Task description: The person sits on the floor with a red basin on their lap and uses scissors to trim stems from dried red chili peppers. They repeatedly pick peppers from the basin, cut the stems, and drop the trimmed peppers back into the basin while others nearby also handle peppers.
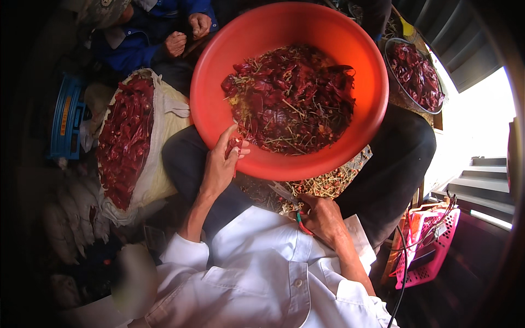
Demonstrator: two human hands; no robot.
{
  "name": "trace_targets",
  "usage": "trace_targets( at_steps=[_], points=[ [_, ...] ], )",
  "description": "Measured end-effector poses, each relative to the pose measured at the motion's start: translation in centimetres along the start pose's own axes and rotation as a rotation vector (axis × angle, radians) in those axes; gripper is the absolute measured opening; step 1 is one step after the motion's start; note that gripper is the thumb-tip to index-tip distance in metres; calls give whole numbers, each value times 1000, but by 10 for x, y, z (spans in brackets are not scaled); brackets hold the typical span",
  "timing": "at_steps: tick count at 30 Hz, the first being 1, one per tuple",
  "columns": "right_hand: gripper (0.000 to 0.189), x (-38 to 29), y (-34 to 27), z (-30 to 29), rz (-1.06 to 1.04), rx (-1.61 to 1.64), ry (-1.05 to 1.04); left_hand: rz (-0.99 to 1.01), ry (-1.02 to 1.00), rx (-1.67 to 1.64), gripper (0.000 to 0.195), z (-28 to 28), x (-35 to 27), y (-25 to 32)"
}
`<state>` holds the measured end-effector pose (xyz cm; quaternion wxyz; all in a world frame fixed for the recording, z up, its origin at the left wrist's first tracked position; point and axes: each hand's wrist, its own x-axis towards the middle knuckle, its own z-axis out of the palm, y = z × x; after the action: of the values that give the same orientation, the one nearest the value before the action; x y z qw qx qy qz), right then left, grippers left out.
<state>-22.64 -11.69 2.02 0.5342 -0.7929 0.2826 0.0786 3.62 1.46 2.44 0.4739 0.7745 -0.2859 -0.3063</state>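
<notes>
A large orange-red plastic basin (254, 166) rests on my knees, holding dried red chili peppers (283, 94) mixed with loose stems. At its lower left rim, my left hand (223, 162) pinches a dried red chili (234, 148) between thumb and fingers. My right hand (322, 217) grips a pair of scissors (283, 192) with red and green handles, just below the basin; the blades point up and left and look slightly apart. Cut stems and bits (328, 182) lie in a heap beneath the basin's lower edge.
A woven sack (164, 164) full of dried chilies stands left of my knee. At the upper right is a metal-rimmed basket (435, 111) of chilies. A pink plastic basket (445, 250) and cable lie lower right. Another person's hands (186, 35) are beyond, upper left.
</notes>
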Motion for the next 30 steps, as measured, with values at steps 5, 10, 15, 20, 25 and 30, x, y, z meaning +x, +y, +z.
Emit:
trace_targets(
  at_steps=[5, 10, 15, 20, 25, 30],
  points=[
    [42, 10, -8, -15, -71, 18, -72, 156, -64, 177, 65, -1, 14, 7],
    [51, 16, -16, -23, 76, 582, -150, -21, -174, 86, 60, 0, 20, 12],
    [51, 24, -18, -16, 152, 848, -148, -57, -242, 8, 53, 2, 32, 11],
    [48, 30, -10, -9, 172, 962, -150, 73, -144, 321, 37, 15, 55, 6],
    [50, 34, -4, -9, 233, 977, -157, -97, -168, 420, 33, 27, 107, -11],
    [51, 38, -4, -8, 184, 1025, -134, -64, -220, 720, 40, 57, 160, -42]
  ],
)
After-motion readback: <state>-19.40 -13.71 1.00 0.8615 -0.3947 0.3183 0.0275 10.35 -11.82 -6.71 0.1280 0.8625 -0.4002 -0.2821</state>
